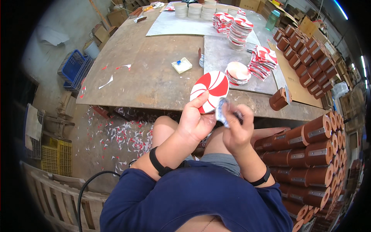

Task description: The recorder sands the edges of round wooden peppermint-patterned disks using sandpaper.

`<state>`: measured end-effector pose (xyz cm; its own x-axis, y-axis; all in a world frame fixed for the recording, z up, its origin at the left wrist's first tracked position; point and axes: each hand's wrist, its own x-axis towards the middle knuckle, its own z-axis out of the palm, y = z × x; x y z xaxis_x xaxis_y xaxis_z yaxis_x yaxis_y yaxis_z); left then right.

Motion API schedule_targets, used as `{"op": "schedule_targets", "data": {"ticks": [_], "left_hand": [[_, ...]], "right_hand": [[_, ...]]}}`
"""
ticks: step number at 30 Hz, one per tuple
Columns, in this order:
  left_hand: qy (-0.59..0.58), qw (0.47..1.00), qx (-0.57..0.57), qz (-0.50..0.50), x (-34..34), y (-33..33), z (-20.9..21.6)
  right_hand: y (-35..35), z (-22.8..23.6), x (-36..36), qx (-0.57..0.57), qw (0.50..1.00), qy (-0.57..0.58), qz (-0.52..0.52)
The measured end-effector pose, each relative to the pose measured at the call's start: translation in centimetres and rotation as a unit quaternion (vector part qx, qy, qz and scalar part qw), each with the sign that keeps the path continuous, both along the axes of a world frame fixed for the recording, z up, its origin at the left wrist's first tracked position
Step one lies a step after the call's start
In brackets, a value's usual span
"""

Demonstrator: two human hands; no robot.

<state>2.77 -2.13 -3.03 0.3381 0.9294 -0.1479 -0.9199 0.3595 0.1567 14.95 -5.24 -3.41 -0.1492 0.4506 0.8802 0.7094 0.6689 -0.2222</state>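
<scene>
My left hand (194,120) grips a round disc (217,86) with a red and white swirl on its face, thumb on top near the lower edge. Close against the disc's lower right rim, my right hand (237,129) is closed on a small blue-and-white folded piece (221,113). Motion blurs that piece, so its kind cannot be made out. Just beyond the disc stands a short stack of round discs (238,72), and beside it lies a pile of red-and-white swirl sheets (263,62). A cream block with a blue spot (181,65) rests on the table.
Further back on the wooden table (143,73) are taller swirl stacks (239,33), plain disc stacks (194,11) and a green bottle (272,20). Brown cylinders (309,154) are piled at my right; one (279,99) stands at the table edge. Paper scraps (119,135) litter the floor.
</scene>
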Motion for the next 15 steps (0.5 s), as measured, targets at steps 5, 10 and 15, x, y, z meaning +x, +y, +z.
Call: {"op": "schedule_targets", "data": {"ticks": [5,10,15], "left_hand": [[0.042,0.999,0.018,-0.011,-0.1,-0.1,0.4],[0.034,0.999,0.033,-0.013,-0.3,-0.1,-0.2],[0.041,0.999,0.016,-0.01,-0.2,-0.2,0.4]], "right_hand": [[-0.7,-0.5,-0.3,-0.021,0.999,-0.014,0.043],[-0.4,0.2,-0.4,-0.006,1.0,0.019,0.012],[-1.2,-0.7,-0.6,-0.05,0.997,0.01,0.058]]}}
